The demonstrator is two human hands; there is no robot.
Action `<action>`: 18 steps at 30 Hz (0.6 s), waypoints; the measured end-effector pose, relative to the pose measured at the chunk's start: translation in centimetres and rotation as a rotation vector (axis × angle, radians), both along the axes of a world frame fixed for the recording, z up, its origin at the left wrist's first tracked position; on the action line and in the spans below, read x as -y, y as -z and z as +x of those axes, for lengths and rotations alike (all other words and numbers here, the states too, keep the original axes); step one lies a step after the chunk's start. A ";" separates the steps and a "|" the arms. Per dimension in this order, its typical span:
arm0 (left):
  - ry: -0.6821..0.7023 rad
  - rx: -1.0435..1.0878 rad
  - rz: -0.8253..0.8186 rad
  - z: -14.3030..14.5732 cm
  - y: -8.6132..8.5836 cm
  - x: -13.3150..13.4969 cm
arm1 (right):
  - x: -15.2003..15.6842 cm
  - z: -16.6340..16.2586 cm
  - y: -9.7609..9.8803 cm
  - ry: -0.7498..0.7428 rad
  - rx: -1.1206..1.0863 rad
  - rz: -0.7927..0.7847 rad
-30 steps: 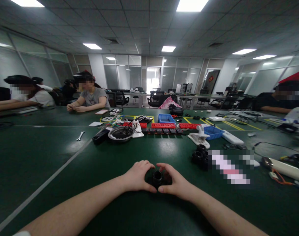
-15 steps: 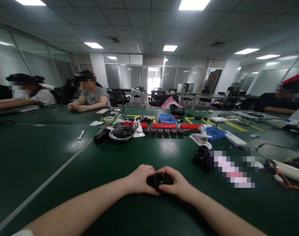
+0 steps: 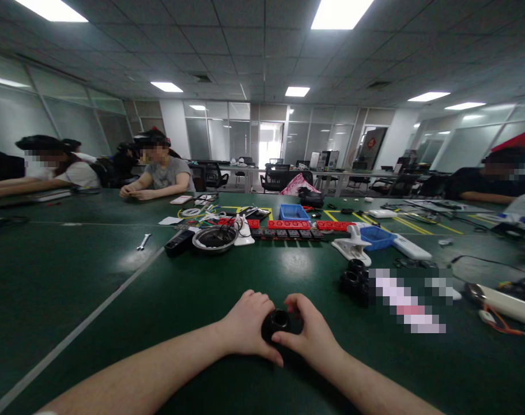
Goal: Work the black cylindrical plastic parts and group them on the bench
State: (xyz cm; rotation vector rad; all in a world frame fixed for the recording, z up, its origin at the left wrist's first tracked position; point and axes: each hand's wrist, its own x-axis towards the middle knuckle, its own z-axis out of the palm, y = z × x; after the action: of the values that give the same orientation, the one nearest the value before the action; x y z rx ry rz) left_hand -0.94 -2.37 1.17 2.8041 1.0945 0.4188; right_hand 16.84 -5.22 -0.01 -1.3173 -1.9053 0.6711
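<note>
Black fitting (image 3: 276, 323) gripped between left hand (image 3: 245, 327) and right hand (image 3: 314, 337); metal bowl (image 3: 214, 250) holds wires (image 3: 221, 233).

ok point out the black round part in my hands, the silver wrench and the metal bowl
black round plastic part (image 3: 273, 327), head view, front wall
small silver metal wrench (image 3: 143, 241), head view, mid shaft
round shiny metal bowl (image 3: 214, 249), head view, near rim

Thing: black ring-shaped fitting (image 3: 276, 324), small, round, hollow centre
Pose: opening turned up toward the camera
Place: low over the green worktop (image 3: 115, 271), near edge
</note>
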 end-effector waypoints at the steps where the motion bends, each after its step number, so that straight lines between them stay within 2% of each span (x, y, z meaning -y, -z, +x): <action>1: -0.021 0.001 0.018 0.2 0.2 0.1 | 0.1 -0.2 0.1 0.019 0.023 0.012; 6: -0.084 0.035 0.026 0.6 1.0 0.0 | 0.0 -0.3 0.1 -0.022 0.019 0.019; 9: -0.018 0.079 -0.047 0.3 1.0 -0.6 | -0.9 0.3 0.0 -0.153 -0.049 -0.043; 13: 0.127 0.116 -0.169 -0.4 0.7 -1.5 | -2.2 1.5 -0.2 -0.408 -0.190 -0.263; 15: 0.126 0.109 -0.174 -0.7 0.3 -1.6 | -2.3 1.9 -0.5 -0.478 -0.227 -0.320; 18: 0.087 0.087 -0.148 -1.0 -0.3 -1.4 | -1.7 1.8 -1.0 -0.484 -0.230 -0.301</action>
State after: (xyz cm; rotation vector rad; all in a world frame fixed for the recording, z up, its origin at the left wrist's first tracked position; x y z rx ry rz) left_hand -1.91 -1.00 1.47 2.6655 0.9415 0.4285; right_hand 18.63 -3.56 0.94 -0.8931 -1.9938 1.3364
